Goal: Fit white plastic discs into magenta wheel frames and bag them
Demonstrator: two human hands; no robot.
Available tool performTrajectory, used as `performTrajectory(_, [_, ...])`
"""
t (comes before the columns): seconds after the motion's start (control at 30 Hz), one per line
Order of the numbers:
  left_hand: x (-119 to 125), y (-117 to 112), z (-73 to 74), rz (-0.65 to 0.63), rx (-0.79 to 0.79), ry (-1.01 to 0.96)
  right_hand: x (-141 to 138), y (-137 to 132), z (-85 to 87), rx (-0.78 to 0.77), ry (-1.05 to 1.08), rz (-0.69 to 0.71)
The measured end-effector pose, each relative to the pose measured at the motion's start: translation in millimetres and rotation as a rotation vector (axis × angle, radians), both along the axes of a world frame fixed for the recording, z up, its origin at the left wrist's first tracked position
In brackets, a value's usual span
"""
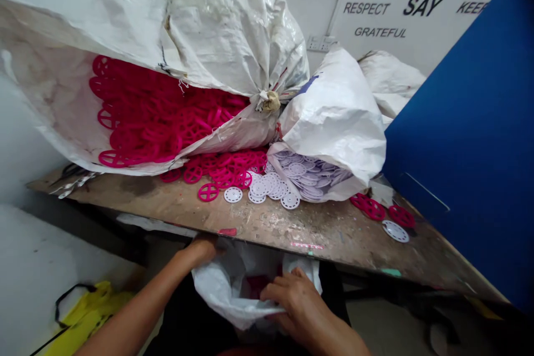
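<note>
Two sacks lie on the counter [317, 228], the left sack [217, 28] spilling pink wheels [150, 117], the right sack [334, 117] pale discs [304, 172] (some loose on the wood), while below its edge the left hand [203, 248] and right hand [294, 303] clutch a white plastic bag [221, 289].

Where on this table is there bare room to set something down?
The table's left front, between the big sack and the edge, and the front strip below the white discs. Pink wheels crowd the middle; loose ones dot the right end.
</note>
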State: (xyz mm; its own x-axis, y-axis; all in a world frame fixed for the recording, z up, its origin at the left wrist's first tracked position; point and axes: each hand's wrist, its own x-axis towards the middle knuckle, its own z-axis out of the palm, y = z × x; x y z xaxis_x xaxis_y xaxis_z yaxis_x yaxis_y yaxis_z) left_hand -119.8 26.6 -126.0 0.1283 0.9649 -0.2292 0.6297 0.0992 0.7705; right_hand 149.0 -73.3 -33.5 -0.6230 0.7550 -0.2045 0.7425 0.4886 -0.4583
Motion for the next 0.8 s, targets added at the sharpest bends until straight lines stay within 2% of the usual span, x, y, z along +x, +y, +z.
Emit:
performTrajectory(0.1, [-1, -21, 17.3, -0.192, -0.072, 0.083, 9, -7, -19.5, -0.091, 0.038, 0.034])
performTrajectory(0.2, [-3, -34, 29.6, -0.271, -0.086, 0.15, 13, -6, -27.1, -0.157, 0.076, 0.137])
performTrajectory(0.27, [-5, -39, 37.7, -0.308, -0.089, 0.208, 17, 0, -17.9, -0.199, 0.161, 0.157])
performTrajectory(0.33, [-7, -42, 49.0, -0.328, -0.087, 0.251, 20, 13, -0.8, -0.222, 0.293, 0.101])
performTrajectory(0.43, [-10, -38, 73.2, -0.316, -0.088, 0.197, 16, 49, 22.4, -0.185, 0.397, 0.006])
performTrajectory(0.5, [-13, -26, 89.3, -0.224, -0.02, 0.143, 2, 83, 28.2, -0.059, 0.38, -0.063])
performTrajectory(0.6, [-17, 3, 100.6, 0.051, 0.227, 0.215, -35, 134, 24.9, 0.182, 0.245, -0.147])
performTrajectory(0.7, [-21, 36, 94.0, 0.287, 0.39, 0.346, -75, 171, 18.8, 0.27, 0.057, -0.167])
performTrajectory(0.8, [-22, 60, 83.0, 0.323, 0.383, 0.442, -102, 190, 14.9, 0.281, 0.014, -0.186])
